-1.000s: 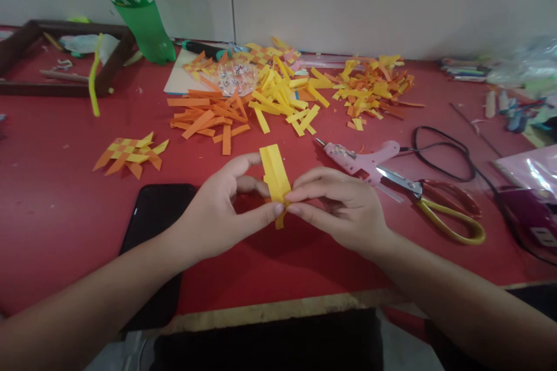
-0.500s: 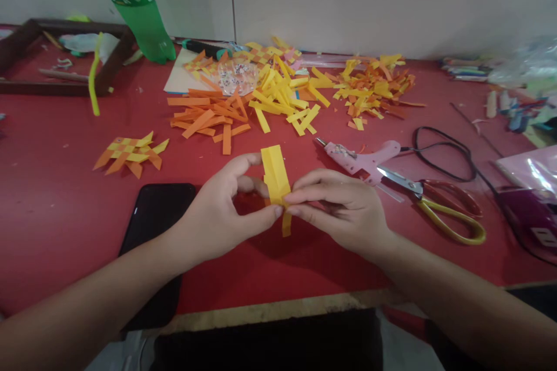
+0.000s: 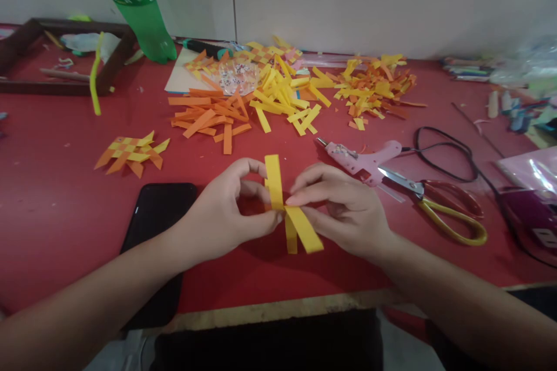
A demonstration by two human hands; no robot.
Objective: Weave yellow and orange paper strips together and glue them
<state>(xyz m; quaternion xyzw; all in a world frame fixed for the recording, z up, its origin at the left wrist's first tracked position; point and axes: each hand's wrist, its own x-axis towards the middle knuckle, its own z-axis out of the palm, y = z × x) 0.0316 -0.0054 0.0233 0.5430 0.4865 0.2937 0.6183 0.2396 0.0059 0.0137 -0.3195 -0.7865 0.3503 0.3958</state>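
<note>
Several yellow paper strips, folded together, are held over the table near its front edge. My left hand pinches them from the left, with the thumb in front and curled fingers behind. One strip stands up; another strip slants down to the right, and a third hangs beneath it. My right hand is closed at the right side of the strips, its fingertips at the point where they meet. The hidden side of the folds cannot be made out.
A black phone lies by my left forearm, below a woven paper fish. Piles of orange strips and yellow strips lie behind my hands. On the right are a pink glue gun and scissors. A green bottle stands behind.
One yellow strip has been folded down and now slants toward the lower right. The upright strip looks narrower. Both hands remain in nearly the same place.
</note>
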